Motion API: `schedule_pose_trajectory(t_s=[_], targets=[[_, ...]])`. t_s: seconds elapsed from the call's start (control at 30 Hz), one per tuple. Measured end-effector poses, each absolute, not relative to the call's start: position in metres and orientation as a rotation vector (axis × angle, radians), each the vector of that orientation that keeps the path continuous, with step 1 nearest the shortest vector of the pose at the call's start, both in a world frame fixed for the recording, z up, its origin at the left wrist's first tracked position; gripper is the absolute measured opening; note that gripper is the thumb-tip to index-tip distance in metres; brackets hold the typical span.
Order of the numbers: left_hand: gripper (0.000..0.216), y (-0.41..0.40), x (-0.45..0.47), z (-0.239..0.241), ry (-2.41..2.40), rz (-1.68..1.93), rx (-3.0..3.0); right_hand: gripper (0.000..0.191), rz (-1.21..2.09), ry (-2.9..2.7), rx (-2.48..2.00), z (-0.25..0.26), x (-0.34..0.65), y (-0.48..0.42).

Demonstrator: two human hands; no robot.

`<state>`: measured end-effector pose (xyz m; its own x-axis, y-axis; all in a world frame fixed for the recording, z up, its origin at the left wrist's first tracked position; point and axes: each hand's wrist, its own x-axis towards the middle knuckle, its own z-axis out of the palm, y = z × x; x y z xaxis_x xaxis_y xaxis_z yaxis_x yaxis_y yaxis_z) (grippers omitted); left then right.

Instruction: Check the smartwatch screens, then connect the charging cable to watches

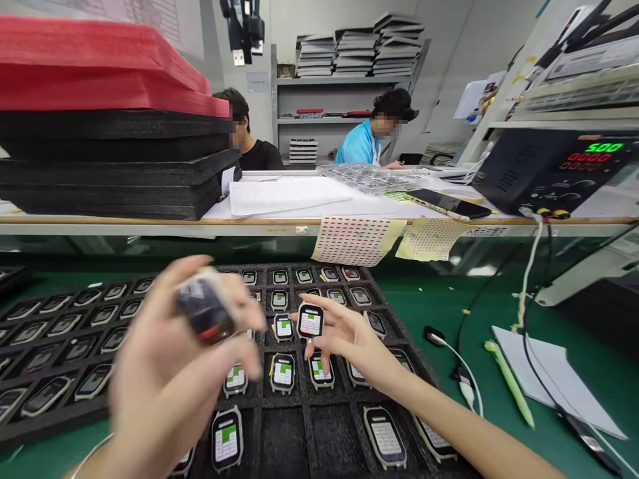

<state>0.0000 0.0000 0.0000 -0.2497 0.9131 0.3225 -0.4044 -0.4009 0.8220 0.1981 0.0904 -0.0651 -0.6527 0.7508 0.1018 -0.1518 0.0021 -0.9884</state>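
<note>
The lit watch [310, 321] sits above the middle of the foam tray [303, 439], pinched between thumb and fingers of the right hand [357, 342]. The left hand [164, 359] (blurred) curls around a dark-screened watch [204, 313] over the tray's left edge. Most compartments look filled; two by the near edge show bare foam, and two watches remain in hand. How many are finished, I can't tell.

A: How many hands [170, 372] [357, 339] show?
B: Two, with one watch [310, 322] each.
A: And elsewhere?
B: Two dotted sheets [357, 241] at centre, two people [357, 143] upper centre; at right, one phone [444, 201], one pen [509, 382], one power supply [544, 166].
</note>
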Motion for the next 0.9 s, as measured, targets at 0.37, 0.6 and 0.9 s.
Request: schedule_pose_trajectory(t_s=[0.37,0.6,0.9], targets=[[0.046,0.04,0.021,-0.056,0.677,1.231,0.99,0.035,1.54,-1.536,-0.742,-0.069,0.201,0.086],[0.033,0.036,0.022,-0.06,0.61,1.28,1.126,0.032,1.51,-1.558,-0.742,-0.069,0.204,0.088],[0.026,0.036,0.019,-0.061,0.646,1.344,1.145,0.058,1.759,-1.518,-0.49,-0.064,0.208,0.085]])
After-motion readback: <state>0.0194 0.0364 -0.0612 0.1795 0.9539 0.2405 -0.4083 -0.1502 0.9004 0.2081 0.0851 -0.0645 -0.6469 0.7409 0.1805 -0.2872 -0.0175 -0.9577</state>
